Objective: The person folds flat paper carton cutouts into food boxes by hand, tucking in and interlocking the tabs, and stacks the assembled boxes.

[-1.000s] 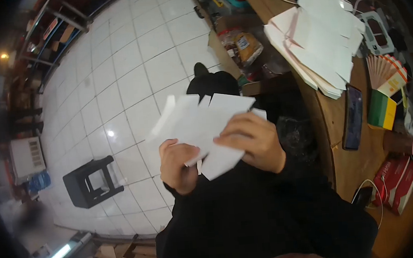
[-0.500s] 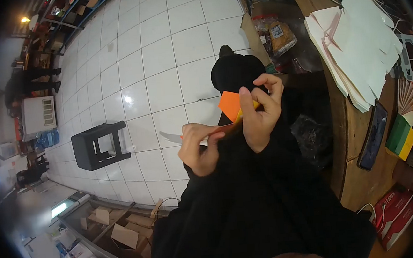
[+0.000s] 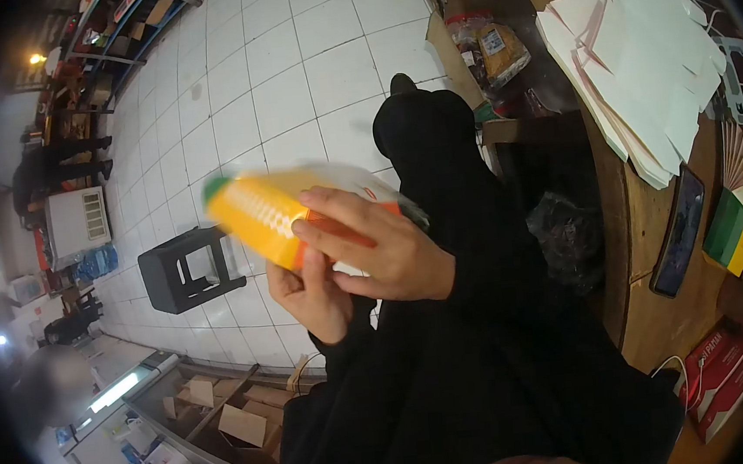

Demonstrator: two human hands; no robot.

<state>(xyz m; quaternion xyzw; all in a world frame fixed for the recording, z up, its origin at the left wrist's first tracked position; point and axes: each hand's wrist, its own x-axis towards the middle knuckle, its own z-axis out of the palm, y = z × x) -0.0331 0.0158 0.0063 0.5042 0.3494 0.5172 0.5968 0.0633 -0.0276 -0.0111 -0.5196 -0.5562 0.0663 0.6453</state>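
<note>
- White tiles make up one floor, running from the wearer's black-clad legs to the far shelving.
- One wooden tabletop stands along the wearer's right.
- One black stool lies in view on the floor, beyond the left hand.
- One stack of pale sheets, too many to count, lies loosely fanned near the tabletop's far end.
- One printed card, yellow with green and orange, is held above the floor in front of the body, blurred and touching both hands.
- Two bare hands: the left hand has its fingers clamped on the card's lower edge; the right hand has its fingers clamped on the card too, lying across its printed face.
- One dark phone rests on the tabletop, just beside the stack, with one green-and-yellow piece on its other side.

Against the frame just before:

- Both hands were apart then, and now they overlap at the card.
- Yellow now faces up broadly, where an orange flap and a thin edge showed.
- Stack, phone and stool keep their places, the view having shifted slightly.
</note>
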